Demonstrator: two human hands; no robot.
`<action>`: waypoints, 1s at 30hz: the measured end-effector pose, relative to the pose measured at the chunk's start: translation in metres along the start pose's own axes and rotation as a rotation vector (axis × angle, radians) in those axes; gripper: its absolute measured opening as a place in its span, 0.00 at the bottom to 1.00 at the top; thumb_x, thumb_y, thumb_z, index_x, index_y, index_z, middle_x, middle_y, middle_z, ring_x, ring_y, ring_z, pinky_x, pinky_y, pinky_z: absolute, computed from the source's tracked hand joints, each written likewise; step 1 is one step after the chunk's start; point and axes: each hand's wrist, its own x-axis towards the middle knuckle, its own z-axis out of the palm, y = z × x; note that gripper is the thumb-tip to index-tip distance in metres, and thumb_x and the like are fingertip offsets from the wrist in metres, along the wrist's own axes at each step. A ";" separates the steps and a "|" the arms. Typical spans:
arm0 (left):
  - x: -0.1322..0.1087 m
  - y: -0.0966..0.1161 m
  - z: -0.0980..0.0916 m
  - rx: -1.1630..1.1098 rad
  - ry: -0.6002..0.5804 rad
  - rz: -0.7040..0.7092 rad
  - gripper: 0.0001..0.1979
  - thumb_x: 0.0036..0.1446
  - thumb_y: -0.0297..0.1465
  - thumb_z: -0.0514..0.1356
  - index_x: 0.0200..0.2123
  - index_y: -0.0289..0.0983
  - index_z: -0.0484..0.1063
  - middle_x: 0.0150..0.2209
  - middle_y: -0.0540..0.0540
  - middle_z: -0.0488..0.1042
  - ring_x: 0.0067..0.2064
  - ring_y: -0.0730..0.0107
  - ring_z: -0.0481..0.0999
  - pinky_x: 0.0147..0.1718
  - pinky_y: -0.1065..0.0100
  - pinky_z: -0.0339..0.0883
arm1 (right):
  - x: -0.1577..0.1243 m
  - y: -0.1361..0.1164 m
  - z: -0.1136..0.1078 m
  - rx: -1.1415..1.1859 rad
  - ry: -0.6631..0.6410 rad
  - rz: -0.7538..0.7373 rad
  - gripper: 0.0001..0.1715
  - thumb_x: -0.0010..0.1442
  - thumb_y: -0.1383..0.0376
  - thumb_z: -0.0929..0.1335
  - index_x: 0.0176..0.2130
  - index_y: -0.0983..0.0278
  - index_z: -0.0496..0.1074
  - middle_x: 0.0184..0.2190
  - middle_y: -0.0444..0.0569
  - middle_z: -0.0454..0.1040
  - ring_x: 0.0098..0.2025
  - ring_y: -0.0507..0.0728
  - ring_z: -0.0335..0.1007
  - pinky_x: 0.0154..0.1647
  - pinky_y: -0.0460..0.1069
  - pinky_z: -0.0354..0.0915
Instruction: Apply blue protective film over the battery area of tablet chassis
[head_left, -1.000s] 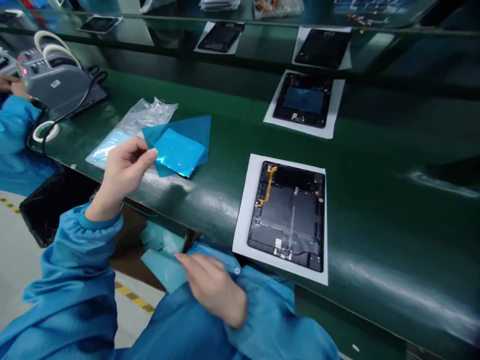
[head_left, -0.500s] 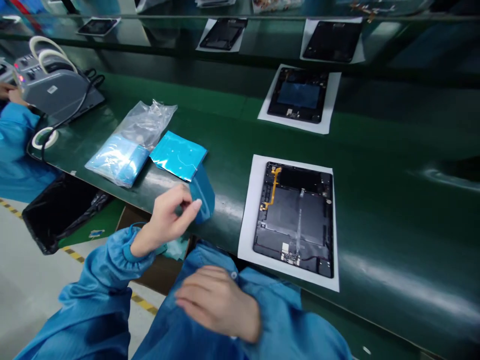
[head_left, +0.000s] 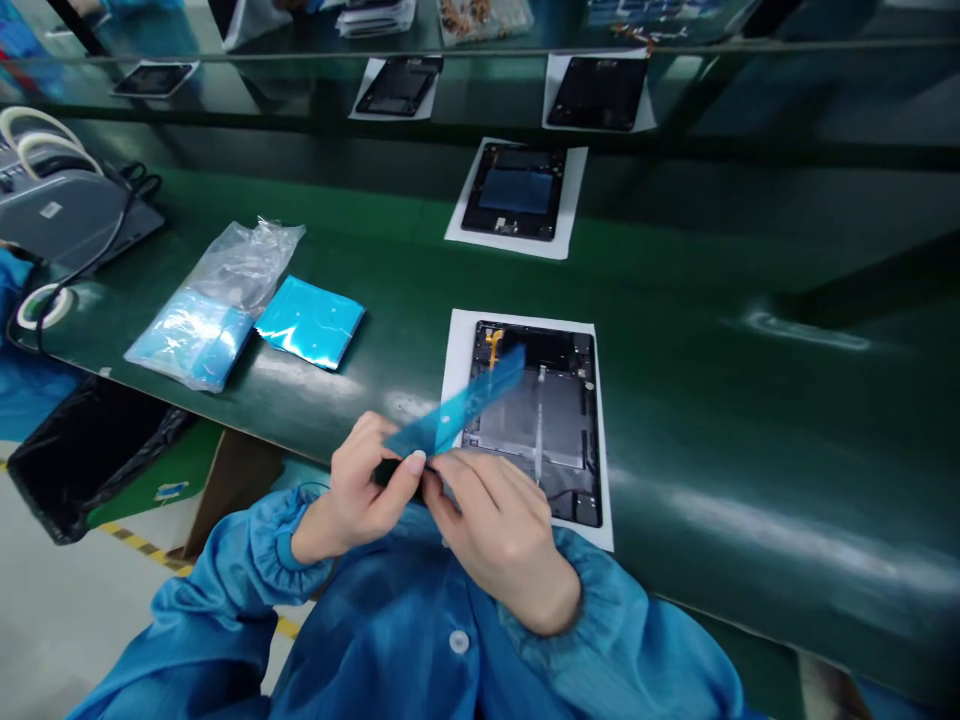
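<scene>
My left hand (head_left: pixel 358 492) and my right hand (head_left: pixel 501 530) meet at the front edge of the green belt (head_left: pixel 712 330), both pinching one end of a thin blue film sheet (head_left: pixel 463 404). The sheet sticks up and away, edge-on, over an open tablet back (head_left: pixel 544 420) that lies on a white sheet of paper (head_left: pixel 455 345). The tablet shows a dark interior with an orange flex cable near its far left corner. A stack of shiny blue film sheets (head_left: pixel 309 321) lies to the left on the belt.
A clear plastic bag (head_left: pixel 217 300) with blue sheets lies beside the stack. Another open tablet on paper (head_left: pixel 516 192) sits farther along the belt, more on a shelf behind. A grey machine (head_left: pixel 64 205) and tape roll (head_left: pixel 43 305) are far left. A black bin (head_left: pixel 82 455) stands below.
My left hand took one blue sheet off the stack and carried it right and toward me. My right hand came up from my lap and now grips the same sheet.
</scene>
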 end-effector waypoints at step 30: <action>0.097 -0.073 0.019 0.202 -0.979 0.444 0.11 0.68 0.39 0.68 0.50 0.42 0.80 0.46 0.44 0.81 0.46 0.62 0.77 0.44 0.63 0.62 | -0.003 0.175 -0.075 0.656 -0.082 1.133 0.29 0.47 0.46 0.83 0.30 0.64 0.74 0.18 0.39 0.71 0.18 0.46 0.65 0.22 0.46 0.61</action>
